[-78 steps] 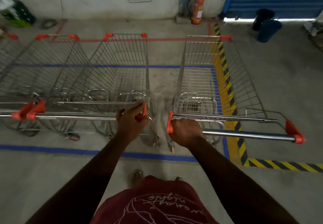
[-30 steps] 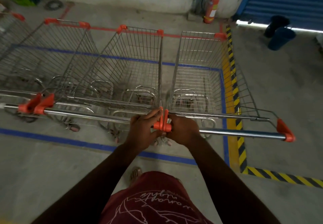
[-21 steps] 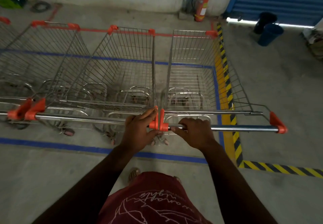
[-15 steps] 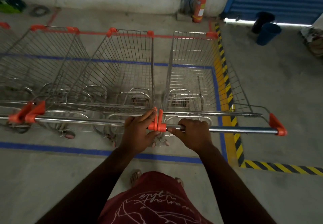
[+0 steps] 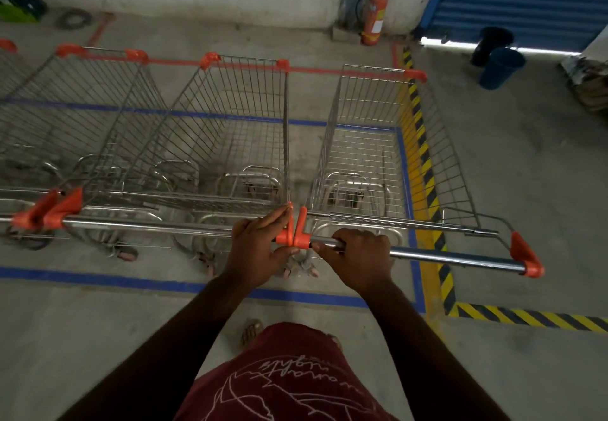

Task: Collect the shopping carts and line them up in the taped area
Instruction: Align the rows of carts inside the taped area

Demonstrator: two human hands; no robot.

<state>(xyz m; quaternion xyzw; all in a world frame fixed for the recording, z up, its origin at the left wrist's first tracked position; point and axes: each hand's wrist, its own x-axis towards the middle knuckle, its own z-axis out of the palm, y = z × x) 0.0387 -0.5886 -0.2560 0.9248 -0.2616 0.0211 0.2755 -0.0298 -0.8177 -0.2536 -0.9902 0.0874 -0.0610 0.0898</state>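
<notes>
Wire shopping carts with orange corner caps stand side by side inside a blue tape rectangle [image 5: 98,277]. My right hand [image 5: 357,254] grips the left end of the handle bar of the rightmost cart [image 5: 365,154]. My left hand [image 5: 260,249] holds the right end of the middle cart's [image 5: 227,137] handle bar. The two orange handle caps [image 5: 292,233] touch between my hands. Another cart [image 5: 82,124] stands further left, and the edge of one more shows at the far left.
Yellow-black hazard tape [image 5: 424,164] runs along the right side of the rightmost cart and turns right at the near corner. Red tape [image 5: 316,67] marks the far line. A fire extinguisher [image 5: 375,14] stands by the wall. Blue bins [image 5: 500,65] sit before a blue shutter.
The rightmost cart has shifted left until its handle cap meets the middle cart's cap. My right hand slid a little right along its bar. My left hand stayed on the middle cart's handle.
</notes>
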